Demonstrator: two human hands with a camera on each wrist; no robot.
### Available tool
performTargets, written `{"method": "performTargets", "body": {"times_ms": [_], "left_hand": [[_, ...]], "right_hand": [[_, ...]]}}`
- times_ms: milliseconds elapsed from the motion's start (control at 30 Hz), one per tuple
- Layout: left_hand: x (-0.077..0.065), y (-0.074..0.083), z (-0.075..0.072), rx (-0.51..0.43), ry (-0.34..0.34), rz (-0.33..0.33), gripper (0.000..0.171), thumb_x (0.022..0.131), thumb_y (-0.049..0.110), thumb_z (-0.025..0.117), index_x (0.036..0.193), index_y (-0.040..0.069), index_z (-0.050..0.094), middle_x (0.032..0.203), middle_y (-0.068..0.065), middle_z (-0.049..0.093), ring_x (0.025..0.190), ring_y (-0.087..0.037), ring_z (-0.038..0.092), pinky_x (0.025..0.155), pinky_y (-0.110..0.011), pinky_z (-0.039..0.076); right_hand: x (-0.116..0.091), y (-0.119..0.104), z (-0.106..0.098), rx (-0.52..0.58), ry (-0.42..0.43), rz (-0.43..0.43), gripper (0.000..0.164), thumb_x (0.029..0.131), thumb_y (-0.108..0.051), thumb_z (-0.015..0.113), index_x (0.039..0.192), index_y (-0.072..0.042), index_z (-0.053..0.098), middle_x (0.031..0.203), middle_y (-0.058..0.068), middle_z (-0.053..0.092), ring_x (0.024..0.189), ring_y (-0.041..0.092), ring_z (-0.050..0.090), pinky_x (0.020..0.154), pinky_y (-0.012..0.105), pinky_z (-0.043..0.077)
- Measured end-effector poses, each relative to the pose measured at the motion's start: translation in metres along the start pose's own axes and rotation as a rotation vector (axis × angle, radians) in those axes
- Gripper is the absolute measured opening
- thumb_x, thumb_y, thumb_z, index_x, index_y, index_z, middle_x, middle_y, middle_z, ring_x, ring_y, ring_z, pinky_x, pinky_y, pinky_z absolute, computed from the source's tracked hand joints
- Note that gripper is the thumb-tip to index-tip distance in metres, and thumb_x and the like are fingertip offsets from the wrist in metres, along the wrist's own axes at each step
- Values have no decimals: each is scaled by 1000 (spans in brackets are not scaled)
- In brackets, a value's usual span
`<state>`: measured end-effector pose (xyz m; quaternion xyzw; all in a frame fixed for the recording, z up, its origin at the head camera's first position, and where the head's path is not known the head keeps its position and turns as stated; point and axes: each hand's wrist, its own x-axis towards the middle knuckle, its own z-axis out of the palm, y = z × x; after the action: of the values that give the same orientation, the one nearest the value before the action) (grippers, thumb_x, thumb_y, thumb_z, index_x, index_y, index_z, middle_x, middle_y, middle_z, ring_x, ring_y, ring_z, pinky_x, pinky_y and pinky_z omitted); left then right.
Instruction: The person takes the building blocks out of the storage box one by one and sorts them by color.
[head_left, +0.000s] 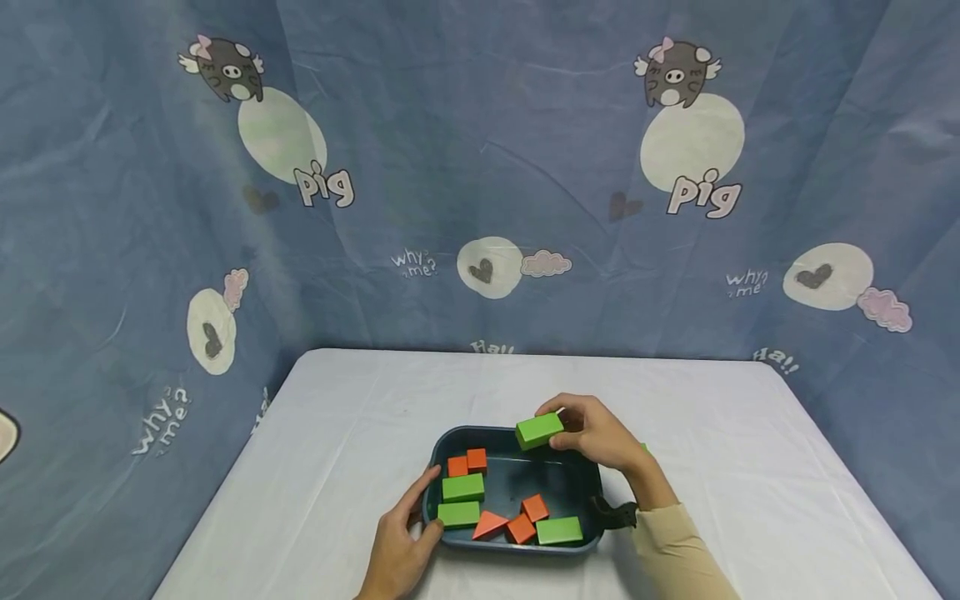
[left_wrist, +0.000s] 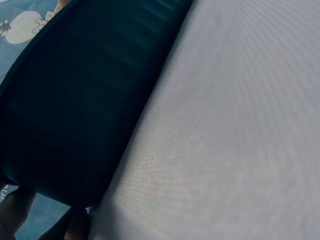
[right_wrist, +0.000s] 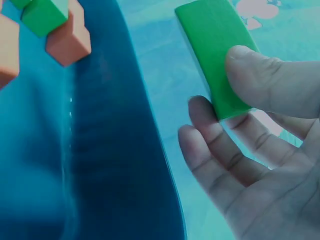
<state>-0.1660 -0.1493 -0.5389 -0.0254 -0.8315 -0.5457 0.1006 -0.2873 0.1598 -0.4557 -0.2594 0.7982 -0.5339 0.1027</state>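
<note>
In the head view my right hand (head_left: 600,433) pinches a green rectangular block (head_left: 538,430) over the far right part of a dark blue tray (head_left: 517,431). The right wrist view shows the thumb on the face of this green block (right_wrist: 215,55), with two fingertips below it. My left hand (head_left: 401,542) holds the tray's left end, thumb and index finger spread along the rim. Inside the tray lie several green blocks (head_left: 461,513), small orange-red blocks (head_left: 476,460) and an orange-red triangular block (head_left: 490,524). In the left wrist view, fingertips touch the tray's outer wall (left_wrist: 75,100).
The tray stands on a white-covered table (head_left: 337,433). A blue printed cloth (head_left: 480,167) hangs behind and beside it. A dark object (head_left: 617,514) is at the tray's right end, by the right wrist. A green sliver (head_left: 643,447) shows behind the right forearm, mostly hidden.
</note>
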Motion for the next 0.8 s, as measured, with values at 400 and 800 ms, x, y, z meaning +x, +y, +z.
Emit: {"method": "performTargets", "body": {"times_ms": [400,800], "left_hand": [[1,-4,1,8,5,-1,69,81,-3,66,146,21,57,145,-8,57,120,-16,61,90,-27,56],[1,-2,1,11,-1,-23,69,82,-3,66,146,22,57,145,-8,57,120,-17,61,90,-28,56]], "right_hand": [[-21,11,-27,1,95,4,35,85,7,73,118,-4,70,103,15,70,88,27,68,77,34,57],[-47,22,-51,-14,164,86,34,87,4,73,120,-4,69,110,16,69,99,31,68,80,40,56]]}}
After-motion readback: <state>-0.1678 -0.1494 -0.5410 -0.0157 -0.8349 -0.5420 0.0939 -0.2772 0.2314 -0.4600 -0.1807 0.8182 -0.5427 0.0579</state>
